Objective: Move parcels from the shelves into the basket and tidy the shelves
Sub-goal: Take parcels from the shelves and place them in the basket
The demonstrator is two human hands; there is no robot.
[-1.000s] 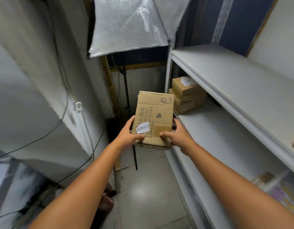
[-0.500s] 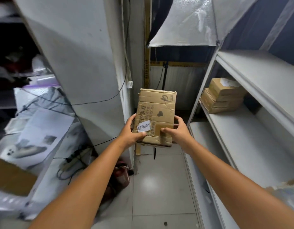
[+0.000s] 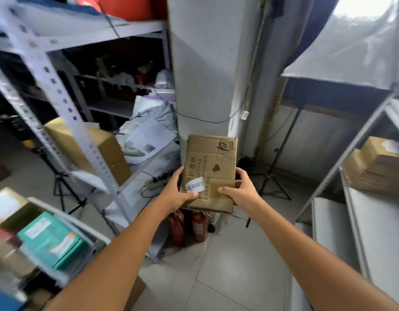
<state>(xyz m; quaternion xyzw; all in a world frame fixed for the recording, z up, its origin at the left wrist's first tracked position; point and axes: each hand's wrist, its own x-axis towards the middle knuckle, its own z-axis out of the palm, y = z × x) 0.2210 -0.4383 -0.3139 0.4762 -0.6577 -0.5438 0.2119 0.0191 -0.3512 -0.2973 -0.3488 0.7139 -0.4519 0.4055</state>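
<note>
A person holds a brown cardboard parcel [image 3: 213,162] out in front of them in both hands, in the air above a pale tiled floor [image 3: 227,277]. The left hand [image 3: 178,194] grips the parcel's near left corner. Its thumb presses on the top face just below a small white label [image 3: 195,187], and its other fingers curl round the side and are mostly hidden. The right hand [image 3: 241,191] grips the near right corner, with the thumb flat across the top face and the fingers [image 3: 239,173] curled round the right edge. The near end of the parcel sits between the two hands, and the far end juts out past the fingertips, tilted upward.

Down at the lower left, well apart from the parcel, a blurred white-rimmed basket [image 3: 81,223] holds teal boxes [image 3: 52,241] and other packages. On the right, a white shelf [image 3: 382,232] carries a stack of brown boxes [image 3: 378,167] at its far end. A grey pillar [image 3: 203,75] rises behind the parcel, with red fire extinguishers [image 3: 198,225] on the floor at its foot. A metal rack [image 3: 66,108] stands to the left.
</note>
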